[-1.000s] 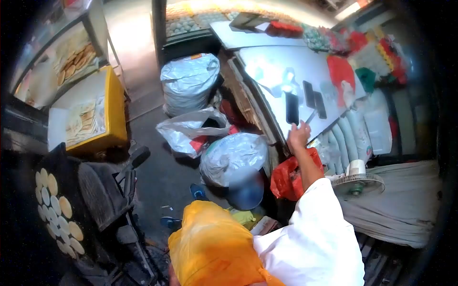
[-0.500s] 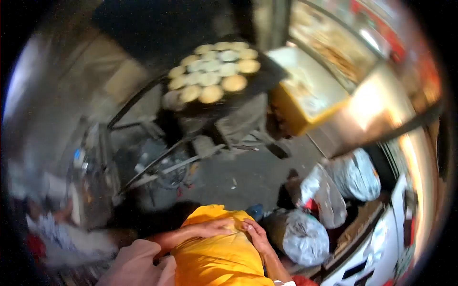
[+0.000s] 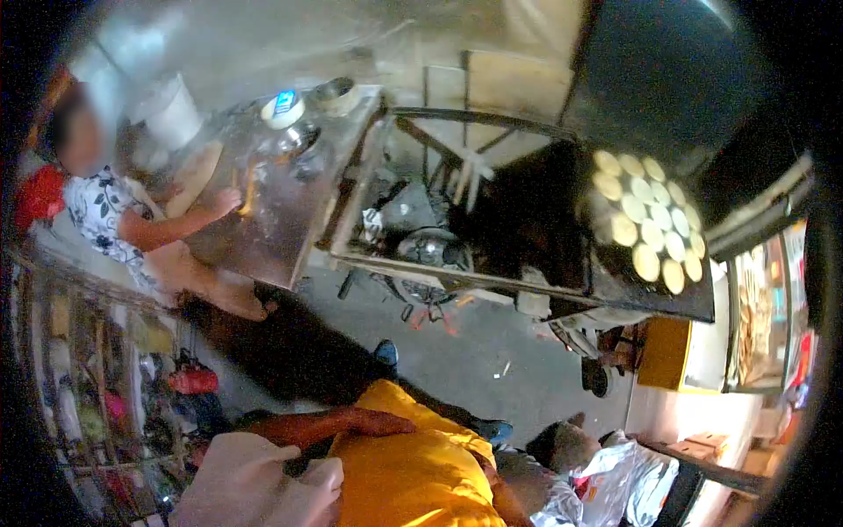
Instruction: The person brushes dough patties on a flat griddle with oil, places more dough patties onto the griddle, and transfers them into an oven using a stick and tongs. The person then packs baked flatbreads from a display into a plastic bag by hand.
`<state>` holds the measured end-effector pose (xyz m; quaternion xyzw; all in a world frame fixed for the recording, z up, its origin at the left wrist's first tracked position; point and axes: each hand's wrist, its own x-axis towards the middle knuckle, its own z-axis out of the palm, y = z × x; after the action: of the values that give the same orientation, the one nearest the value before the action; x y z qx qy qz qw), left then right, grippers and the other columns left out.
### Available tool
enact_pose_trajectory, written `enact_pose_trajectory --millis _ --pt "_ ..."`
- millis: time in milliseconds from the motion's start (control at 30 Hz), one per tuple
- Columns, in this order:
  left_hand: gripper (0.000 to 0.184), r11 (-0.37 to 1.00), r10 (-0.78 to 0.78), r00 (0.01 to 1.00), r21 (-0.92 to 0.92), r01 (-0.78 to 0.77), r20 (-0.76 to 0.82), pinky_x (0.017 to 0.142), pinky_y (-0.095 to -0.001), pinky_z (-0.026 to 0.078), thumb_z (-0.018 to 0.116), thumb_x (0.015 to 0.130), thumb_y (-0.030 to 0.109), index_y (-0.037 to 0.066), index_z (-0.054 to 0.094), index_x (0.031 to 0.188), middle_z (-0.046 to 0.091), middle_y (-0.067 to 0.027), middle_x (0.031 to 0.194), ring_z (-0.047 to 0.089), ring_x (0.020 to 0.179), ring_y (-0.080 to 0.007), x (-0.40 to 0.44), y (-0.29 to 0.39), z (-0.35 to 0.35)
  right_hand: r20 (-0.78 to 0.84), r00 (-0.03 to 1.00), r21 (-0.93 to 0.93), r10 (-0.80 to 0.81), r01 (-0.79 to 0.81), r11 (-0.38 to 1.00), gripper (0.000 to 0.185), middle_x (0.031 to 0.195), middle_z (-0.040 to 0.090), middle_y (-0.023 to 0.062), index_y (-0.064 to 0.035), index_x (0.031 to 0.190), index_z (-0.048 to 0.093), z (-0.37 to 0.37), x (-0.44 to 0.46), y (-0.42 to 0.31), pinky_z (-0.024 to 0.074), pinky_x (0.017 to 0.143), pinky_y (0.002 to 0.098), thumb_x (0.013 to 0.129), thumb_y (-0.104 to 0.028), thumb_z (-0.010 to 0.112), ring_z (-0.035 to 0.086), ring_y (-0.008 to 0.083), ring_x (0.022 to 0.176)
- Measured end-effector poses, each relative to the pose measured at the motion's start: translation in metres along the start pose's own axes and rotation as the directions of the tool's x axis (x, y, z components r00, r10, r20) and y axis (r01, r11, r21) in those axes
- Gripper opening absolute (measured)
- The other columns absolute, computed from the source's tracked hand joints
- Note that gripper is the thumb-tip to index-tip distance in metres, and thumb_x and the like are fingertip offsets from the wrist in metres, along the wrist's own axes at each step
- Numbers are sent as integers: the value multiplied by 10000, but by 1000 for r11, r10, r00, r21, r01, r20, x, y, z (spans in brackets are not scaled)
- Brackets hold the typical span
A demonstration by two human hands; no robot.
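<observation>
My left hand (image 3: 382, 422) lies flat across the front of the yellow apron (image 3: 408, 474), fingers stretched together and nothing in them. At the apron's right side is my right hand (image 3: 489, 470), in shadow and partly covered by cloth, so its fingers cannot be made out. Ahead to the right, out of reach of both hands, several round flatbreads (image 3: 660, 218) lie in rows on a dark griddle (image 3: 615, 285). Some are pale, others more golden.
At the left a co-worker (image 3: 110, 215) sits at a brown table (image 3: 263, 233), one hand holding a stick-like tool. A metal frame (image 3: 457, 279) joins table and griddle. A yellow box (image 3: 665, 353) stands at right. Silvery bags (image 3: 615, 483) lie low right; a rack (image 3: 105, 386) stands left.
My view has swung left, so the griddle now sits at the right and the co-worker's table shows. My left hand stays on the apron; my right hand has become mostly hidden.
</observation>
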<state>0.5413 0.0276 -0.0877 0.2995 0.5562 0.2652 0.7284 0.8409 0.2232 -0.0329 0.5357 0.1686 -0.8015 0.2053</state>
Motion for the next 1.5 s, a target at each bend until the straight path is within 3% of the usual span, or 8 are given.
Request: enact_pose_trajectory --millis 233,600,700,767,900,1000,1167,1500 --pt "317 923 376 674 318 -216 -635 891 -409 476 589 895 181 51 568 1183 637 -149 1075 605 1022 -305 -80 -57 -125 -412 883 -190 -226 160 969 496 1068 630 85 -4 1247 537 0 60 44 492 848 320 921 -374 585 605 209 961" --pt "589 792 344 -162 194 579 -925 987 -500 379 576 846 158 -5 366 1371 470 -263 1281 438 1230 -408 -172 -15 -346 -441 723 -648 -532 154 746 499 1025 626 87 14 1230 538 -34 110 -43 490 832 322 911 -364 599 603 213 926" --pt "540 837 -69 96 -5 546 -993 910 -481 452 563 860 179 -37 407 1329 542 -284 1184 535 1107 -423 -194 -8 -343 -258 748 -767 -611 226 600 500 1013 625 88 19 1225 539 -12 139 -86 489 828 323 908 -361 603 603 215 916" --pt "386 693 453 42 382 611 -891 743 -468 516 572 852 153 -25 531 1191 631 -255 933 627 829 -407 -183 -37 -320 -92 750 -819 -655 317 478 500 1005 624 88 23 1222 539 20 155 -114 489 825 323 906 -359 606 603 216 910" --pt "192 822 84 485 -214 -527 -870 650 -319 489 618 801 54 26 541 974 563 -20 825 567 763 -142 -132 9 -237 360 658 -722 -661 645 249 552 1071 612 107 19 1273 503 135 153 -156 482 854 340 891 -358 632 600 237 936" --pt "323 773 309 678 -239 -588 -667 718 -304 497 621 856 91 27 512 1153 586 -34 930 569 832 -129 -78 46 -174 312 848 -370 -429 524 767 656 1249 534 147 -12 1360 414 233 110 -170 467 909 373 872 -376 657 584 263 1018" --pt "398 696 707 616 187 -693 -347 896 -364 466 583 875 119 -7 484 1239 583 -177 1111 570 1017 -254 -18 129 -117 -2 776 24 -631 631 775 413 998 613 43 -48 1143 560 295 49 -167 472 848 327 815 -232 731 569 179 934" --pt "282 823 27 889 -495 -280 -458 713 -276 510 575 936 343 130 575 1120 666 -45 951 639 844 -126 54 214 -193 -374 620 -44 -690 731 681 370 699 524 35 -70 1011 499 151 7 -203 417 472 275 950 -435 496 489 129 536"
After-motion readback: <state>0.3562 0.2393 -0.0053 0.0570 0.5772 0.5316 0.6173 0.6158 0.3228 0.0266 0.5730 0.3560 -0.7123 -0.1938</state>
